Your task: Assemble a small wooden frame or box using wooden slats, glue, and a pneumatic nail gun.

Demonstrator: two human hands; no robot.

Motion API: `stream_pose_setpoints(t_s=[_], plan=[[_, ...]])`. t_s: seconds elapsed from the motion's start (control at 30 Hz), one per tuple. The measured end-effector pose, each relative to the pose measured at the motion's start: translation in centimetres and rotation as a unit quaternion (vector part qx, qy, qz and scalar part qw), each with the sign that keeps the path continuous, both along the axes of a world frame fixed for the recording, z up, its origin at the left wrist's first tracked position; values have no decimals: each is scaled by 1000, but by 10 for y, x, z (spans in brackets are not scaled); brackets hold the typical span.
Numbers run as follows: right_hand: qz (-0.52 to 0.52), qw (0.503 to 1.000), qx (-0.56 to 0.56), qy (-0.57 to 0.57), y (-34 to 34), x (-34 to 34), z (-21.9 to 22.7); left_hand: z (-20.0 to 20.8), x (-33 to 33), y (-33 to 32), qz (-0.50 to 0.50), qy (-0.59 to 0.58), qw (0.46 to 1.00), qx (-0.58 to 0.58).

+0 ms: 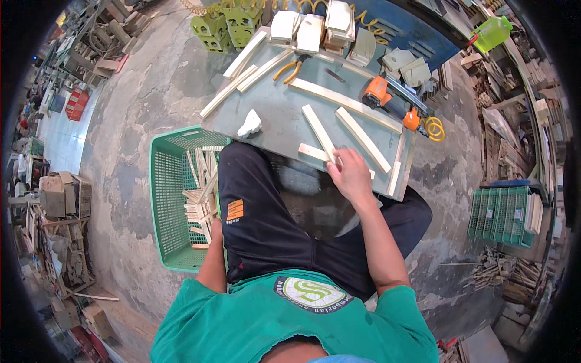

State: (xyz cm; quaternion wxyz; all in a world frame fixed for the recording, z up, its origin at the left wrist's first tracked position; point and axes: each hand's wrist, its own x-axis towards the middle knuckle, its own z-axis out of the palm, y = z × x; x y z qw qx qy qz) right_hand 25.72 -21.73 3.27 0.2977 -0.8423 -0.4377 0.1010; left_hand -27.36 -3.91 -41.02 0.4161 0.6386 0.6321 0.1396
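I sit at a low grey table (278,115) strewn with pale wooden strips. My right hand (350,175) lies at the near edge, its fingers curled on a short wooden strip (311,152) where it meets a longer strip (318,129). Another strip (363,139) lies just to the right. My left forearm (212,266) reaches down into a green plastic basket (164,199) holding several thin wood strips (203,193). The left hand itself is hidden beside my black trouser leg.
An orange nail gun (387,100) with a coiled yellow hose (433,128) lies at the table's right. Yellow-handled pliers (290,68), a white crumpled rag (250,124), small wooden box-houses (311,30) and green ones (224,24) sit farther back. A green crate (502,215) stands at right.
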Motion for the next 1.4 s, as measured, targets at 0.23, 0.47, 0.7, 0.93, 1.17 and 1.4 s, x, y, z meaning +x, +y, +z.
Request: stream_pose_setpoints(t_s=[0.23, 0.47, 0.7, 0.93, 1.17, 1.4], plan=[[-78, 985, -22, -153, -27, 53, -2, 140, 82, 9, -4, 38, 999, 19], [-60, 988, -99, -99, -30, 84, -17, 310, 186, 67, 48, -175, 978, 103], [-54, 993, 58, 82, -4, 75, -6, 452, 305, 68, -53, -275, 937, 207], [29, 997, 7, 77, 118, 4, 4, 485, 449, 89, -176, -325, 907, 200], [57, 996, -56, 49, 142, 11, 0, 444, 534, 124, -214, -395, 880, 152], [-138, 986, 31, -88, 165, 205, 28, 441, 557, 133, -169, -355, 905, 163]])
